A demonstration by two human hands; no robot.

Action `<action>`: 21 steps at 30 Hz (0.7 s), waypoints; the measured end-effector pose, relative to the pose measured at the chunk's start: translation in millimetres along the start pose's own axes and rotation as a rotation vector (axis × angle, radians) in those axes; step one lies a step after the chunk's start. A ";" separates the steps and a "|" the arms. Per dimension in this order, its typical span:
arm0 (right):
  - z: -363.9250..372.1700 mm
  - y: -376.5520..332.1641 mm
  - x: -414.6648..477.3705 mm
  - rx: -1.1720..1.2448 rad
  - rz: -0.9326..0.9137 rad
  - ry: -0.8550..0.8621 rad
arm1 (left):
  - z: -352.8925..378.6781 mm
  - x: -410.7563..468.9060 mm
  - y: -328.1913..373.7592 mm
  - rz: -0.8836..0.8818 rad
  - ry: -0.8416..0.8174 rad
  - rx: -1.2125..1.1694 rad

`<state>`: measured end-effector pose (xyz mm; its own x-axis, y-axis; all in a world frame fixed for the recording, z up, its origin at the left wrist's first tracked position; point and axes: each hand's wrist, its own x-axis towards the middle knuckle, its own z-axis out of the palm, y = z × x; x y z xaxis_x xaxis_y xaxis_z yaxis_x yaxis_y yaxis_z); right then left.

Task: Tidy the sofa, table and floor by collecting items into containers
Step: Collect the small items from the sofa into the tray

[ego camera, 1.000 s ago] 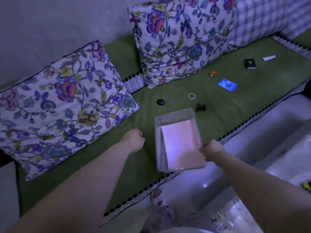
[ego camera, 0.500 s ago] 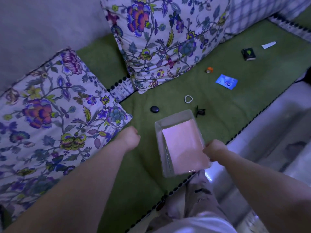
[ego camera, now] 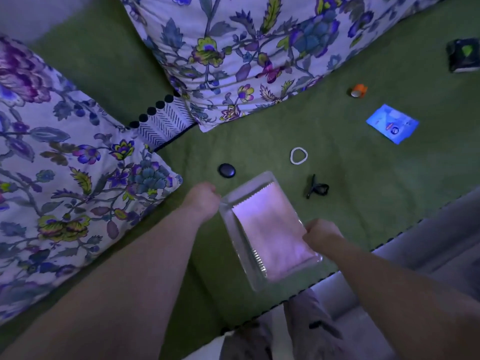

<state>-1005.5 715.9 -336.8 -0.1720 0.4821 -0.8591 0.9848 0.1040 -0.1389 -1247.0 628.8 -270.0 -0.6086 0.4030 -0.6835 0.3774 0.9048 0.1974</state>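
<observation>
A clear plastic tray [ego camera: 241,245] lined with a pink cloth [ego camera: 270,229] lies on the green sofa seat [ego camera: 363,193] near its front edge. My right hand [ego camera: 320,233] grips the tray's right rim. My left hand [ego camera: 202,201] is curled in a fist against the tray's far left corner; no grip shows. Loose on the seat beyond the tray are a black pebble [ego camera: 227,170], a white hair tie [ego camera: 298,155], a black hair clip [ego camera: 317,188], a blue packet [ego camera: 392,123], a small orange item [ego camera: 358,90] and a dark box [ego camera: 463,55].
Two floral cushions stand against the sofa back, one on the left [ego camera: 65,165] and one at the top [ego camera: 246,48]. The seat's front edge with black bobble trim [ego camera: 389,240] runs behind my right arm. My legs and the pale floor lie below it.
The view has moved closer to the seat. My left hand has shifted right to the tray's far left corner. My right hand keeps hold of the tray's right rim.
</observation>
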 end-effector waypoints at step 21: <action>-11.8 -21.2 138.3 -0.044 -0.248 0.498 | 63.9 168.3 24.2 0.031 0.038 0.024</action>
<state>-1050.4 790.6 -446.8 -0.3991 0.7903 -0.4649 0.9133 0.2980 -0.2775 -1295.8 709.8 -425.2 -0.6222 0.4360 -0.6502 0.4130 0.8884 0.2005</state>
